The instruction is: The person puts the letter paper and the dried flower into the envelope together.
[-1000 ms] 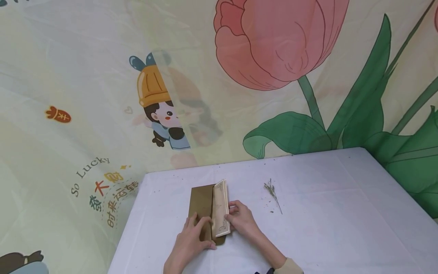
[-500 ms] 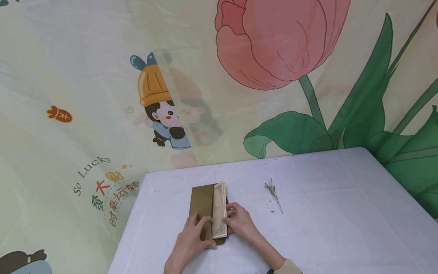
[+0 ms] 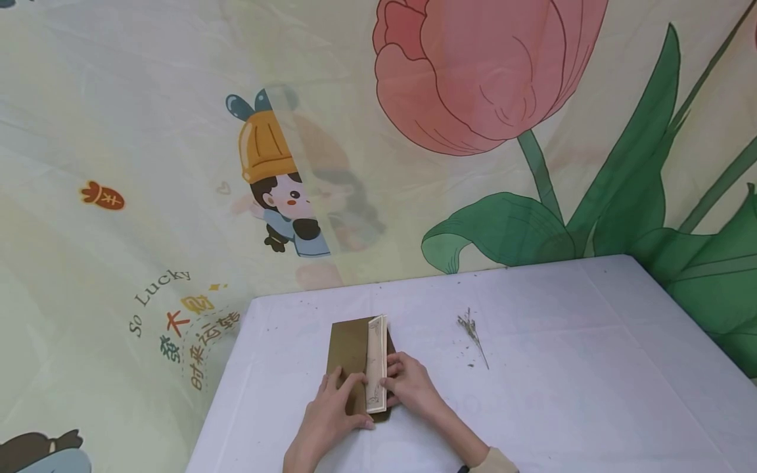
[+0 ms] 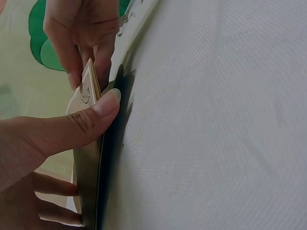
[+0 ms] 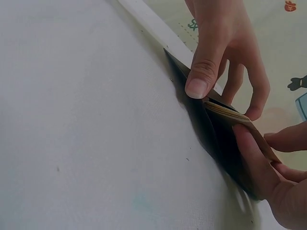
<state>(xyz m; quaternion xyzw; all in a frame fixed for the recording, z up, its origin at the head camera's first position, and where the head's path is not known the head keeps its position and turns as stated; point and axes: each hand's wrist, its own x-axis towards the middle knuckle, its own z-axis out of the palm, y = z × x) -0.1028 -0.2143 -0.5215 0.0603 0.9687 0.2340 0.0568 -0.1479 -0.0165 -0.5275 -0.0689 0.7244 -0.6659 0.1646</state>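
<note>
A brown folder (image 3: 347, 341) lies on the white-covered table, its left part flat. On its right part, a cream folded card (image 3: 376, 358) with scrollwork corners stands partly raised. My left hand (image 3: 327, 418) holds the folder down, fingers bent on its left part and thumb at its near edge. With thumb on the printed face and fingers behind, my right hand (image 3: 412, 386) pinches the card's right edge. In the right wrist view, the card's layered edges (image 5: 229, 113) show above the folder's dark underside (image 5: 220, 136). The left wrist view shows the left thumb (image 4: 86, 125) across the near end.
A dried flower sprig (image 3: 471, 332) lies to the right of the folder, with small crumbs around it. The white table (image 3: 568, 394) ends at the back against a printed curtain (image 3: 355, 131) with a tulip and a cartoon figure. A beige sleeve (image 3: 498, 462) shows at the bottom.
My right hand has moved slightly left, swinging the cream card's right edge leftward, so the card looks narrower and more of the folder shows behind it. The left hand stays in place.
</note>
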